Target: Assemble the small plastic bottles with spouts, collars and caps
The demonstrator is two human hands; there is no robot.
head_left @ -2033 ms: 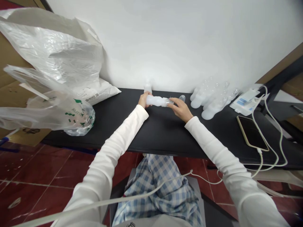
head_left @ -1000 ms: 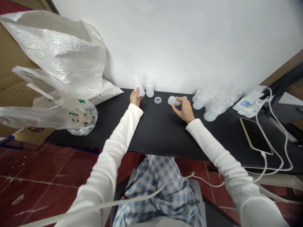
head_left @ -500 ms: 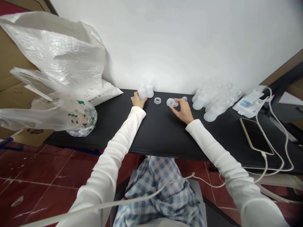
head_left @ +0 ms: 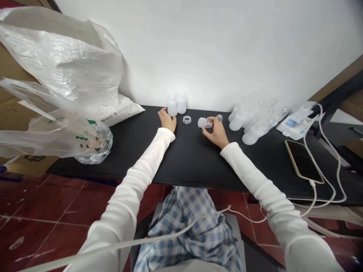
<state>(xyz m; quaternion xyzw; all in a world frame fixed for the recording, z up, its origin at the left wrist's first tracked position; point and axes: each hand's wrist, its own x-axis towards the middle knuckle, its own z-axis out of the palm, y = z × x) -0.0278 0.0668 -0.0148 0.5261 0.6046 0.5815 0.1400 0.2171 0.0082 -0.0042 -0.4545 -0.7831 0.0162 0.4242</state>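
Note:
Two small translucent white bottles (head_left: pixel 182 105) stand side by side against the wall on the black table. My left hand (head_left: pixel 167 120) is just in front of the left bottle (head_left: pixel 172 107), its thumb and fingers apart and not wrapped round it. To the right of the bottles a clear plastic ring (head_left: pixel 186 119) lies flat. My right hand (head_left: pixel 217 132) pinches a clear dome-shaped cap with a whitish collar (head_left: pixel 204 122), tilted on its side with the collar facing left. Just behind that hand sits another small clear dome (head_left: pixel 219 118).
Several white bottles with clear domed tops (head_left: pixel 251 134) lie grouped at the right. Beyond them are a clear plastic case (head_left: pixel 295 124), a phone (head_left: pixel 303 160) and white cables (head_left: pixel 337 162). A large white bag (head_left: pixel 70 64) and a clear plastic bag (head_left: pixel 93 141) occupy the left.
My left hand has let go of the left bottle, which now stands by the other one. The right hand has turned the clear cap slightly while holding it.

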